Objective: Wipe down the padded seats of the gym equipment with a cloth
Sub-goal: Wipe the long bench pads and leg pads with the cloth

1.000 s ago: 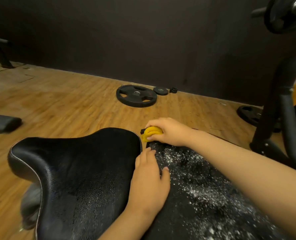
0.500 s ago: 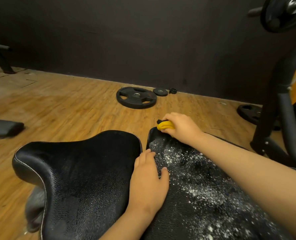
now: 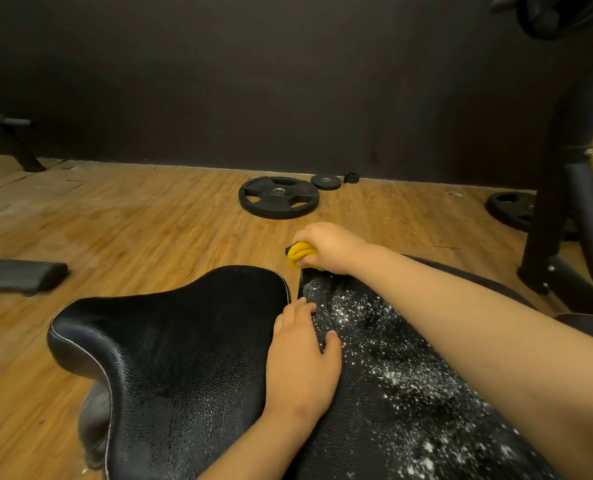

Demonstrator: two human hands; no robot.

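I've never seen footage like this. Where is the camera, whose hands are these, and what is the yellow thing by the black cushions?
There is no machine here. A person wears a wide-angle camera on their head, so you look forward and down at their own two hands. The right hand grips a bunched yellow cloth at the far end of a long black pad, which is scattered with white specks. The left hand rests flat, fingers straight, where that pad meets a wider black seat. Beyond them, weight plates lie on the wooden floor. The job is to wipe the padding clean.
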